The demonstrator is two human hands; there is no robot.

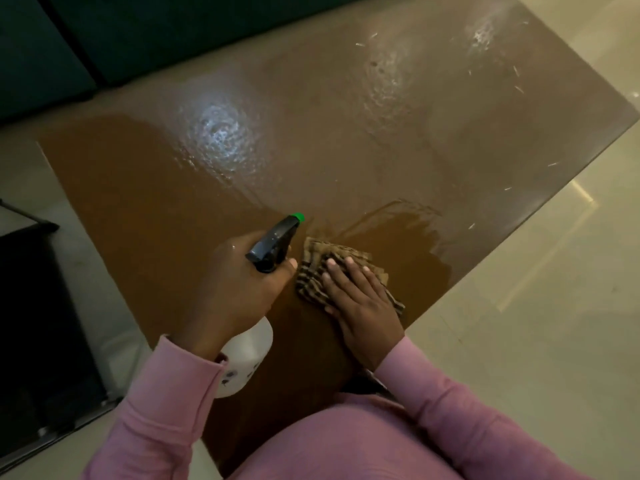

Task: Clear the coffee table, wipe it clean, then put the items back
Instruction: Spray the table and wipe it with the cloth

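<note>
Your left hand [239, 289] is wrapped around the neck of the spray bottle [247, 362], fingers closed on it below the black trigger head [273, 247]. The green nozzle tip [298, 217] points forward, away from you, over the worktop [138, 174]. The white body of the bottle hangs below the hand, partly hidden by your wrist and pink sleeve [162, 393].

Your right hand [360, 303] lies flat, palm down, fingers extended and close together, pressing on the checked cloth [313, 268]. The cloth rests on the worktop just to the right of the left hand, directly beneath the right hand; its folded edges show ahead of and to the left of the fingertips. The right hand grips nothing; it presses the cloth against the surface.

A wet streak [398, 220] lies on the brown surface just ahead of the right hand. Further ahead of both hands, three glossy sprayed patches [218, 133] reflect light. Small pale flecks [516, 77] lie scattered far ahead and to the right of the right hand.

The worktop carries only the cloth. Pale floor tiles [536, 306] lie to the right of the right hand. A dark sofa [104, 39] stands beyond the far-left edge of the worktop. A dark piece of furniture [41, 323] sits to the left of the left hand.
</note>
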